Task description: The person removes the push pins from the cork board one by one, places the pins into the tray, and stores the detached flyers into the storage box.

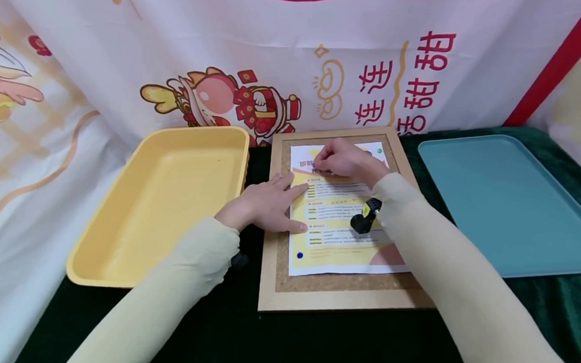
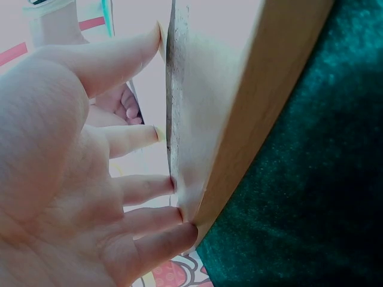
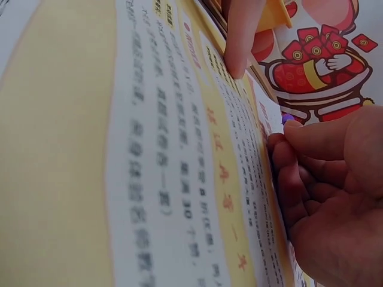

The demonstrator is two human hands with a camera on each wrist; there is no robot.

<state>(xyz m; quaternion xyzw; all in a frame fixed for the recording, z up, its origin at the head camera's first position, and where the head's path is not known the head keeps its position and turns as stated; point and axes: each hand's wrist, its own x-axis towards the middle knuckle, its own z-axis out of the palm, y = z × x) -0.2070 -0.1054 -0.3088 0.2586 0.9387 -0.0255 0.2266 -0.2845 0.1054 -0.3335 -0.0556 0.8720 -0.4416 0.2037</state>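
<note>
A printed yellow-and-white sheet (image 1: 334,251) lies on a wood-framed cork board (image 1: 302,284). With fingers spread, my left hand (image 1: 271,206) rests at the sheet's left edge; in the left wrist view its fingertips (image 2: 146,134) touch the paper and the board's frame. Near the top of the sheet, my right hand (image 1: 346,160) has its fingers curled. Its thumb and index finger pinch a small purple push pin (image 3: 288,117), mostly hidden by the fingertips. A blue push pin (image 1: 300,255) sits at the sheet's lower left, a green one (image 1: 379,150) at its upper right.
To the left of the board stands a yellow tray (image 1: 170,178), and to the right a flat blue tray (image 1: 517,206). Dark green cloth (image 1: 300,347) covers the table. A printed white curtain (image 1: 271,33) hangs behind.
</note>
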